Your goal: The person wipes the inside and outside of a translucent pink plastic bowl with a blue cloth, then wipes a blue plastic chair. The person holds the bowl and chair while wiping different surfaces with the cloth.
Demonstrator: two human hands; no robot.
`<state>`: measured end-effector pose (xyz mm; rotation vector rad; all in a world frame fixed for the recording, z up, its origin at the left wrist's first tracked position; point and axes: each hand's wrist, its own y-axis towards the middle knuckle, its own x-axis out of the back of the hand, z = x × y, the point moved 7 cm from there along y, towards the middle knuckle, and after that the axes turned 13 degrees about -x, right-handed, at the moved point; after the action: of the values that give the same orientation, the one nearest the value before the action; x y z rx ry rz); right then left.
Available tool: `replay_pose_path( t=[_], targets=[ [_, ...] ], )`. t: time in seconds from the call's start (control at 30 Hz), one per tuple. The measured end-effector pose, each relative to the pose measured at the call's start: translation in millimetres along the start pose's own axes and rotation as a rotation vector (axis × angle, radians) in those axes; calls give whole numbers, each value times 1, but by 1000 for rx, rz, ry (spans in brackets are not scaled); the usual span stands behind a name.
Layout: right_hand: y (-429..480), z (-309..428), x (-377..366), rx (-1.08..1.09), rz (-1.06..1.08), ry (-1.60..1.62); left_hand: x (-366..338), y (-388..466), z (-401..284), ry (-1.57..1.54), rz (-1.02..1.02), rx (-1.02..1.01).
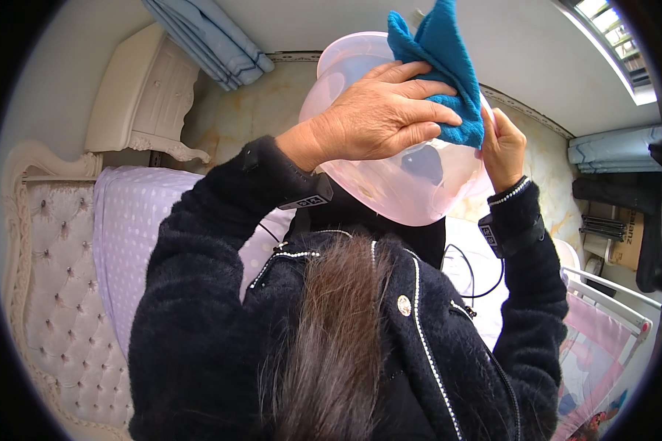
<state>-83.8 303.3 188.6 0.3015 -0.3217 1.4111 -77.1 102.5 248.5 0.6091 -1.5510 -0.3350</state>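
Note:
A translucent pink plastic container (383, 187) is held up in front of my chest, its wide curved rim tilted towards me. My left hand (389, 113) lies across it, fingers spread over a bunched blue cloth (447, 71) and pressing it against the container. Part of the cloth stands up in folds above my fingers. On the opposite side, my right hand (502, 143) grips the container's edge beside the cloth; some of its fingers are hidden behind. A dark patch shows through the pink plastic.
Below me is a bed with a polka-dot sheet (138, 220) and a tufted headboard (66, 286). A white nightstand (157, 93) stands beyond it, near a blue curtain (215, 44). To the right are a pink mesh bed rail (596, 331), a cardboard box (629, 240) and a black cable (499, 281).

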Motion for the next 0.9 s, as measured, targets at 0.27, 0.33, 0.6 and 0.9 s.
replay_pose_path(
  t=[0.27, 0.33, 0.6, 0.9],
  targets=[
    [-7, -7, 5, -5, -49, 57, -28, -115, 114, -898, -347, 980],
    [-7, -7, 4, -7, -54, 56, -33, -142, 124, -866, -441, 1086],
    [0, -11, 6, -34, -63, 21, 4, -43, 41, -263, -199, 369],
    [-3, -28, 15, -41, -97, 95, -34, -107, 106, -900, -460, 919]
  ],
)
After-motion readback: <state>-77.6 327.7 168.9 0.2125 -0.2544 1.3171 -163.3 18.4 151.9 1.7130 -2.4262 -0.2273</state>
